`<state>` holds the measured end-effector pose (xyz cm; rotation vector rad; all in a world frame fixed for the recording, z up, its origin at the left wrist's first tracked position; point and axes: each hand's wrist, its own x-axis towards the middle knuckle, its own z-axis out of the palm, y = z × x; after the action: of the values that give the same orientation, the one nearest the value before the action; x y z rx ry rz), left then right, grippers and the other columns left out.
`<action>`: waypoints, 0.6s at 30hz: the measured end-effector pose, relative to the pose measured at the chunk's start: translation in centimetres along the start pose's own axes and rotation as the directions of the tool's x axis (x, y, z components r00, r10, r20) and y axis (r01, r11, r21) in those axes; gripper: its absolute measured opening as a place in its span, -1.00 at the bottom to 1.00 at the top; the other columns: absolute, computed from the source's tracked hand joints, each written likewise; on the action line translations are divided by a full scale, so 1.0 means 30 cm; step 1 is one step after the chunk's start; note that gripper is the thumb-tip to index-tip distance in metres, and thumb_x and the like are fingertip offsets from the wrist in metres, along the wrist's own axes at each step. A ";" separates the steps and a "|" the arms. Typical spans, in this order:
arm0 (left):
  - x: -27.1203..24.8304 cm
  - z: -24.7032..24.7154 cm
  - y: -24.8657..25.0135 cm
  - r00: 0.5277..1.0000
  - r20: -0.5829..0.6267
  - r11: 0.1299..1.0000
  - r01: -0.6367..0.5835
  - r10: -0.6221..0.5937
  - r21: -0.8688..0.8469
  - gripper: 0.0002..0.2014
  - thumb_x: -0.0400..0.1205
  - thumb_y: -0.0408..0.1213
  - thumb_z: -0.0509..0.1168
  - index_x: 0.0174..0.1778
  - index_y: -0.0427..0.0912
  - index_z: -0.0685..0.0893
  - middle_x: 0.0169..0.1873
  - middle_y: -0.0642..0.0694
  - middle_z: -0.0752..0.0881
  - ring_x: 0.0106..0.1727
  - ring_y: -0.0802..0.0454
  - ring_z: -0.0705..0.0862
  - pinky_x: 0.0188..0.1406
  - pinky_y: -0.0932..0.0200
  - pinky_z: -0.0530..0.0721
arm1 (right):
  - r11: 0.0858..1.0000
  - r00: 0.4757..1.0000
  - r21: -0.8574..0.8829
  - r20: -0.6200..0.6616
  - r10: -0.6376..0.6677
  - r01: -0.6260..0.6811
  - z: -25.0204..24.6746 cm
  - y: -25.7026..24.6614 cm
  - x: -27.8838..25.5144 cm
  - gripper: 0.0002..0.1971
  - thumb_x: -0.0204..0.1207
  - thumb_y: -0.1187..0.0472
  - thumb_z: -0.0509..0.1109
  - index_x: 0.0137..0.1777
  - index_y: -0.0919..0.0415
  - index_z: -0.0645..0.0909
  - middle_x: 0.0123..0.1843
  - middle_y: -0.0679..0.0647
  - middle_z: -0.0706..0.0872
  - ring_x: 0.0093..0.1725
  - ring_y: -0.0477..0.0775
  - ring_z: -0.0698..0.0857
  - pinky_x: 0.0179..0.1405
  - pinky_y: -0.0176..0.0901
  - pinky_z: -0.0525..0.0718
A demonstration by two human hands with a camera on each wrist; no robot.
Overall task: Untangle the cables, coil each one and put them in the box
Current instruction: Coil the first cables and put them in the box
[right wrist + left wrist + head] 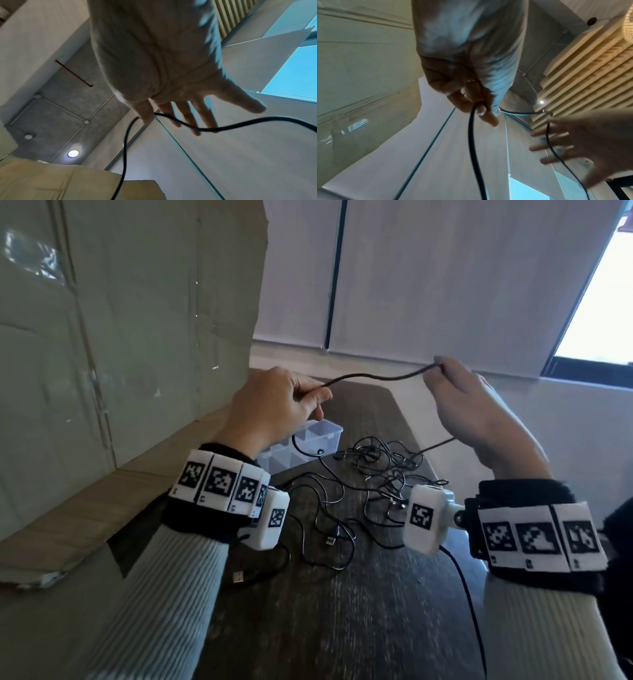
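Observation:
A black cable (376,376) stretches in the air between my two hands above the table. My left hand (308,398) pinches it between thumb and fingers, as the left wrist view shows (479,108). My right hand (438,368) has its fingers straight and spread. The cable (125,148) hooks over one finger there and runs across the others. From both hands the cable drops to a tangle of thin black cables (376,467) on the dark table (342,628). A clear plastic compartment box (318,436) stands open behind the tangle, partly hidden by my left hand.
A large cardboard sheet (137,337) leans along the table's left side. A loose USB plug (238,577) lies near my left wrist. A pale wall and a window (599,320) are beyond the table's far end.

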<state>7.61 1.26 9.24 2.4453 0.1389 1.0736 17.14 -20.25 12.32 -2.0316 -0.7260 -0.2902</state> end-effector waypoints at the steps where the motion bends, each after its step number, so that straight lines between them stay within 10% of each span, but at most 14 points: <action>1: -0.002 0.002 0.007 1.000 -0.015 0.998 -0.002 0.003 0.063 -0.75 0.61 0.06 0.32 -0.37 0.15 0.75 -0.54 0.28 0.70 -0.50 0.23 0.64 -0.48 0.25 0.51 | 0.999 0.999 -0.018 0.028 -0.042 0.043 0.003 -0.010 -0.003 -0.54 0.72 0.02 0.09 0.61 -0.05 0.31 0.49 -0.09 0.48 0.49 -0.02 0.41 0.51 -0.08 0.32; 5: -0.006 -0.004 0.015 0.998 -0.054 0.963 -0.012 0.028 0.270 -0.80 0.63 0.12 0.27 -0.18 0.24 0.78 -0.44 0.31 0.72 -0.35 0.30 0.64 -0.28 0.28 0.55 | 0.988 0.982 0.030 0.110 -0.152 0.150 0.002 -0.035 -0.016 -0.33 0.41 0.15 0.18 0.59 -0.13 0.34 0.60 -0.13 0.42 0.59 -0.13 0.35 0.60 0.05 0.35; 8: -0.006 -0.003 0.008 0.996 -0.078 0.949 -0.016 0.042 0.315 -0.79 0.62 0.12 0.26 -0.04 0.22 0.80 -0.30 0.25 0.79 -0.24 0.18 0.69 -0.13 0.21 0.61 | 0.988 0.970 0.083 0.193 -0.146 0.132 0.003 -0.064 -0.038 -0.54 0.60 0.23 0.28 0.51 0.08 0.50 0.43 -0.06 0.60 0.41 -0.13 0.53 0.27 -0.27 0.54; 13: -0.006 0.016 0.044 0.994 -0.092 0.984 -0.050 0.067 0.171 -0.79 0.63 0.08 0.28 -0.14 0.18 0.80 -0.60 0.34 0.60 -0.46 0.53 0.55 -0.46 0.57 0.33 | 0.961 0.917 -0.139 0.360 -0.175 0.238 0.108 -0.065 -0.046 -0.63 0.70 0.02 0.22 -0.12 0.27 0.71 -0.24 0.05 0.81 -0.26 -0.04 0.74 -0.15 -0.10 0.62; 18: -0.007 0.021 0.032 0.999 -0.023 0.999 -0.025 0.026 0.032 -0.85 0.63 0.02 0.32 -0.19 0.17 0.76 -0.66 0.37 0.58 -0.55 0.45 0.56 -0.56 0.54 0.37 | 0.989 0.931 0.020 0.337 -0.143 0.144 0.120 -0.034 -0.021 -0.72 0.69 0.18 0.26 -0.19 0.22 0.71 -0.61 -0.11 0.56 -0.54 -0.15 0.61 -0.35 -0.10 0.69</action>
<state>7.83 0.11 9.17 2.4694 0.1337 1.1199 15.75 -17.07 10.77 -2.0598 -1.0903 -0.0231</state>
